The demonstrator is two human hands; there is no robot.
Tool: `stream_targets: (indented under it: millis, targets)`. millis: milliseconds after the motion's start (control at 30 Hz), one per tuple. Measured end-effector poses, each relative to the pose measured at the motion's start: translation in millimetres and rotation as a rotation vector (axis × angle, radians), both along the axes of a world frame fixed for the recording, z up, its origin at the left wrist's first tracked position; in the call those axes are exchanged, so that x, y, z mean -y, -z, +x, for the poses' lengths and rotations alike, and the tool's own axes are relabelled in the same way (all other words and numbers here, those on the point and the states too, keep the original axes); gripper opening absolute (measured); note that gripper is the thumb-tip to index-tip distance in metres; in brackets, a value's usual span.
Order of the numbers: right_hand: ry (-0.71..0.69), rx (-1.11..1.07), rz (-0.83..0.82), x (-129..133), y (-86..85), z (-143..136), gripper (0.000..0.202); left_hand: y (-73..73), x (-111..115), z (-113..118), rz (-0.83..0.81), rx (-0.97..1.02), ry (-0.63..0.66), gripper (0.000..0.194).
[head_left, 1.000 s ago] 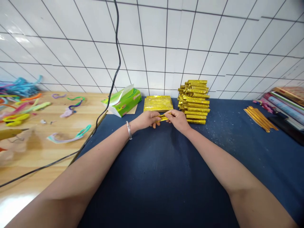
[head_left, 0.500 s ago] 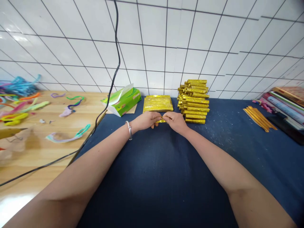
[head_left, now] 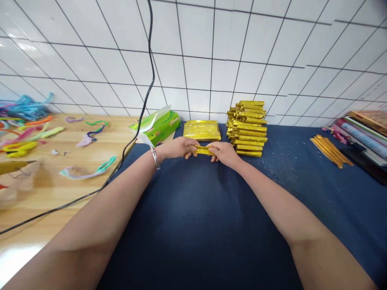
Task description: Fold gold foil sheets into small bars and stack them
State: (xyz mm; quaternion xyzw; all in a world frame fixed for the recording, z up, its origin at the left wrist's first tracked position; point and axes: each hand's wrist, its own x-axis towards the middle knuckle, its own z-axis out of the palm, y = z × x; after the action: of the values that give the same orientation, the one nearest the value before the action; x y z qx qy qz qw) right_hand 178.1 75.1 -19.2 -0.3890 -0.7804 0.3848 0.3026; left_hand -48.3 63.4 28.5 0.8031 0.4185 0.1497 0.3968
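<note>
A narrow folded strip of gold foil paper (head_left: pixel 204 150) is stretched between my two hands. My left hand (head_left: pixel 180 148) pinches its left end, with a silver bangle on the wrist. At the right end my right hand (head_left: pixel 224 154) grips it between thumb and fingers. Just behind the strip lies a flat stack of gold sheets (head_left: pixel 202 131). To the right of that stands a tall pile of folded gold pieces (head_left: pixel 249 129), close behind my right hand.
A green tissue box (head_left: pixel 161 125) is behind my left hand. A black cable (head_left: pixel 123 155) hangs down across the wooden table (head_left: pixel 75 145) with colourful craft pieces. Flat gold strips (head_left: pixel 331 151), books (head_left: pixel 367 135) and a black object (head_left: pixel 364 163) lie right on the dark blue cloth (head_left: pixel 193 225).
My left hand has moved left, away from my right hand, and more of the gold strip now shows between them. My right hand has shifted only slightly.
</note>
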Motion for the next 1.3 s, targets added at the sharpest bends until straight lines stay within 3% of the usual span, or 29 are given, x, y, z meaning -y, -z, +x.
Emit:
stream_targets:
  millis: [233, 700, 1000, 1200, 1300]
  targets:
    - [-0.015, -0.155, -0.225, -0.1, -4.6, -1.7, 0.032, 8.0, -7.6, -13.6, -0.059, 0.089, -0.053, 0.028]
    - [0.083, -0.315, -0.268, -3.1, 3.2, -3.1, 0.032, 28.0, -15.3, -19.0, -0.241, 0.395, -0.225, 0.035]
    - [0.031, -0.320, -0.050, -3.7, 1.8, 1.1, 0.033, 28.3, -13.0, -19.7, -0.439, 0.696, -0.234, 0.040]
    - [0.057, -0.056, 0.341, -1.2, -2.2, 2.7, 0.028, 24.7, -14.6, -23.5, -0.542, 0.799, -0.238, 0.041]
    - [0.060, -0.021, 0.425, -1.3, -0.3, 3.1, 0.025, 26.1, -16.2, -23.6, -0.554, 0.785, -0.245, 0.041]
